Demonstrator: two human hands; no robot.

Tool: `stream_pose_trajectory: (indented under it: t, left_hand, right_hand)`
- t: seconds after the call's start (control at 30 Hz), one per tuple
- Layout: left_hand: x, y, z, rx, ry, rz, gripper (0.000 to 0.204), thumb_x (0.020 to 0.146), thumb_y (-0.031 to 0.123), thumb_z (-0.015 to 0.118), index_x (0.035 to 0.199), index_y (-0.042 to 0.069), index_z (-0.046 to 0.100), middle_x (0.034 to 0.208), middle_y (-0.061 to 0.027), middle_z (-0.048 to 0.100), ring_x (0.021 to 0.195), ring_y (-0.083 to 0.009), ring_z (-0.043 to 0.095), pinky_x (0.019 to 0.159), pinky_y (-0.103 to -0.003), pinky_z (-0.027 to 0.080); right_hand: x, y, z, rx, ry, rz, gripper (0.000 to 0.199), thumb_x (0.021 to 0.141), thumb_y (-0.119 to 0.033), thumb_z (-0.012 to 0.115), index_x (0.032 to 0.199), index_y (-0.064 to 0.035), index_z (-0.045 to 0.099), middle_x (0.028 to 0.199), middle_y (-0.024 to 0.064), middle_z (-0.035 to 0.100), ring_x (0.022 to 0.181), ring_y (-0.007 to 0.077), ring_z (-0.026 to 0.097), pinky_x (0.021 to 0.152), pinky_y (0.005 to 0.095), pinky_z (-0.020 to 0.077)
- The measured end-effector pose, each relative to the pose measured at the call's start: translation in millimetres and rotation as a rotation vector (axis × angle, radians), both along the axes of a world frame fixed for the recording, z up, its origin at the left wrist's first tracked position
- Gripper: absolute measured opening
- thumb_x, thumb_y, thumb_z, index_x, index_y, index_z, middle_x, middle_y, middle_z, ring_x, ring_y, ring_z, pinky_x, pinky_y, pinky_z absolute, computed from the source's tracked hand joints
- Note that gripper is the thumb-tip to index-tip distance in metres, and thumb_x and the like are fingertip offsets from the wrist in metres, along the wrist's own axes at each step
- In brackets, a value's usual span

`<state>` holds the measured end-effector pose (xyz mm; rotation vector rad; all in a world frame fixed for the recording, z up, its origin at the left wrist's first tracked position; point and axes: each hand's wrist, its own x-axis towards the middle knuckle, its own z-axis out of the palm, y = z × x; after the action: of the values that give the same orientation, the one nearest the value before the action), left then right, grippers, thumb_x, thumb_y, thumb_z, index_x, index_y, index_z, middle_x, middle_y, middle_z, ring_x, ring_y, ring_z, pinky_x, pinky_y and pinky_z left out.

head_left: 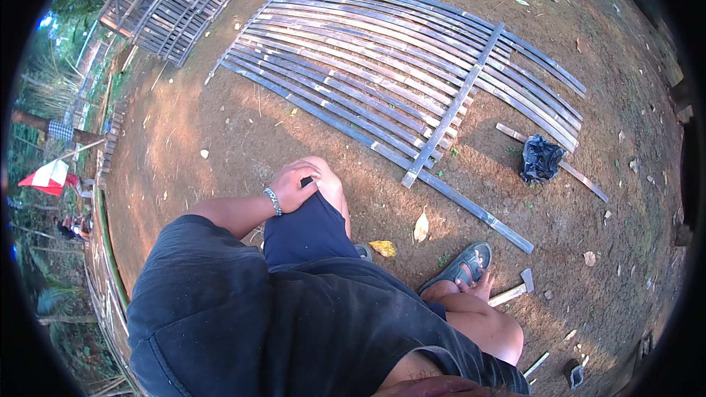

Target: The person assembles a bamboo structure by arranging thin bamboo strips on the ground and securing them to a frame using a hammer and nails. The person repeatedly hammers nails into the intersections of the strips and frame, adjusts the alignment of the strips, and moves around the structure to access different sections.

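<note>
My left hand [296, 188], with a beaded bracelet [273, 201] at the wrist, rests on my bent left knee. Its fingers lie over the skin, and the hem of my dark blue shorts [305, 231] shows between thumb and forefinger. By my right ankle hangs my right hand [481, 288], its fingers apart and nothing seen in them. Close beside it lies a hatchet [515, 290] with a pale wooden handle. Ahead of me a panel of split bamboo slats [360, 48] lies on the soil, with a cross slat [460, 99] over its right part.
A black plastic bag [541, 159] sits over a loose bamboo strip [588, 182] to the right. At the upper left stands a bamboo rack [180, 4]. A red and white flag [48, 178] and people are farther left. A small dark object [575, 375] lies at lower right.
</note>
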<state>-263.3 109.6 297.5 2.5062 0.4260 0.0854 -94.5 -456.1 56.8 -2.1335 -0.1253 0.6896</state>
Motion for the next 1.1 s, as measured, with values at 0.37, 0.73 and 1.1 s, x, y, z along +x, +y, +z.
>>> stream_pose_trajectory:
  t: [0.37,0.73,1.1]
  left_hand:
    - [2.4,2.4,8.5,-0.022,0.015,0.008,0.015,0.086,0.012,0.064,0.094,0.0,0.066,0.107,-0.0164,0.068,0.109,-0.033,0.062,0.099,-0.042,0.045]
    - [6.6,-8.5,7.5,-0.017,0.023,0.018,0.017,0.087,0.015,0.064,0.092,-0.001,0.067,0.106,-0.0177,0.069,0.106,-0.0342,0.062,0.096,-0.042,0.046]
    - [10.9,-8.4,11.0,0.02,0.033,0.005,0.016,0.086,0.015,0.064,0.092,0.0,0.068,0.104,-0.0168,0.069,0.105,-0.0336,0.063,0.097,-0.042,0.046]
  right_hand:
    - [0.2,25.9,51.2,0.232,0.21,-0.076,0.073,0.071,-0.006,0.085,0.126,0.0022,0.038,0.122,0.0174,0.042,0.124,0.032,0.055,0.093,0.0379,0.0542]
    - [8.1,10.4,31.5,-0.213,-0.079,0.13,0.084,0.06,-0.034,0.093,0.125,-0.0023,0.05,0.118,0.0209,0.049,0.111,0.0368,0.052,0.094,0.0446,0.0497]
    - [8.4,10.3,28.5,-0.25,0.025,0.102,0.088,0.062,-0.035,0.093,0.132,-0.007,0.046,0.125,0.0192,0.041,0.117,0.0362,0.05,0.1,0.0437,0.0489]
